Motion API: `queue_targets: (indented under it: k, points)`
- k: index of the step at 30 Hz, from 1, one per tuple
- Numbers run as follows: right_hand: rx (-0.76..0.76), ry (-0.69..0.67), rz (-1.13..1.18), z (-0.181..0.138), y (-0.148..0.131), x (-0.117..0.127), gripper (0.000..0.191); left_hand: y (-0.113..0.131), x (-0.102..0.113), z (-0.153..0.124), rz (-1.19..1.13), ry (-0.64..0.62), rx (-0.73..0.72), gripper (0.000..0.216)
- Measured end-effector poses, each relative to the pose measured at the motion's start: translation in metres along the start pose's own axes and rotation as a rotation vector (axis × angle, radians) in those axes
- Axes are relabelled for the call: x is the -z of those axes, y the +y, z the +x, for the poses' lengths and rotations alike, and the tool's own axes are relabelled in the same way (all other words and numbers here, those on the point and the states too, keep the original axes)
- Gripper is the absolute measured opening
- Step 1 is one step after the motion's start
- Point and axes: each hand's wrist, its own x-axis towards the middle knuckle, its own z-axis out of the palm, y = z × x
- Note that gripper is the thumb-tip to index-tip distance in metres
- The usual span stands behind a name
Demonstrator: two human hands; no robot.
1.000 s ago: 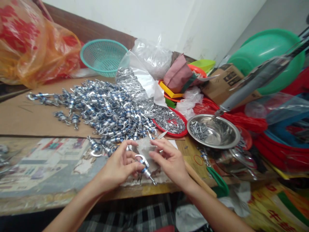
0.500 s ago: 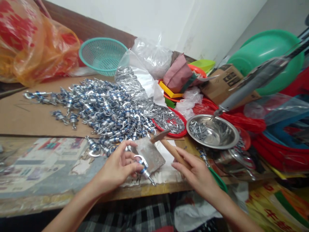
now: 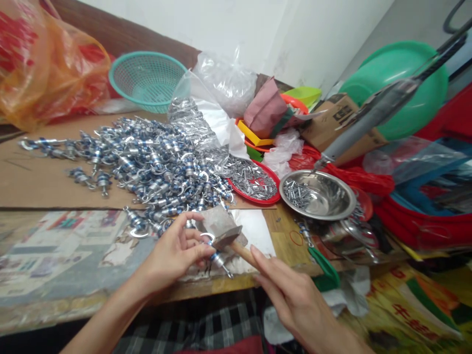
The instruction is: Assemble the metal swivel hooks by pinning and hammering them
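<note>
My left hand (image 3: 181,248) pinches a small blue-and-silver metal fitting (image 3: 220,264) with a curved hook, near the table's front edge. Its thin tip points right and down, toward me. My right hand (image 3: 293,290) is closed on the wooden handle of a hammer (image 3: 243,252). The hammer's dark head is right at the fitting and partly covers its hook; whether they touch I cannot tell. A grey metal block (image 3: 217,218) lies on the table beneath and behind them. Just beyond my left hand spreads a large pile of similar fittings (image 3: 158,162).
A red plate (image 3: 273,199) of small metal pieces and a steel bowl (image 3: 342,211) of pins stand to the right. Over the bowl hangs a grey tool (image 3: 354,128). Green-handled pliers or a similar tool (image 3: 324,270) lie at the right edge. A teal basket (image 3: 147,81) stands behind.
The hammer has swung down and left, so its head is now at the fitting. My left hand keeps its hold on the fitting. The whole view has shifted slightly.
</note>
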Motion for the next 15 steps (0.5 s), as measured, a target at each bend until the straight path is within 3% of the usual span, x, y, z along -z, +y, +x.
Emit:
queue_targets:
  k: [3,5,7,10,15]
  points:
    - [-0.153,0.096,0.063,0.014,0.018,-0.002,0.042,0.002,0.000,-0.002,0.015,0.015,0.024,0.052]
    - [-0.252,0.156,0.090,0.030,0.034,-0.003,0.042,0.005,0.000,-0.004,0.084,0.020,0.038,0.039]
    - [-0.299,0.103,0.107,0.046,0.050,-0.005,0.040,0.006,0.001,-0.006,0.204,0.031,0.022,0.022]
    - [-0.243,0.000,0.030,0.073,0.071,-0.007,0.029,0.005,0.003,-0.007,0.379,0.063,-0.129,0.010]
    - [-0.265,0.184,-0.235,0.133,0.110,-0.004,0.029,0.002,0.003,-0.006,0.535,0.114,-0.354,0.008]
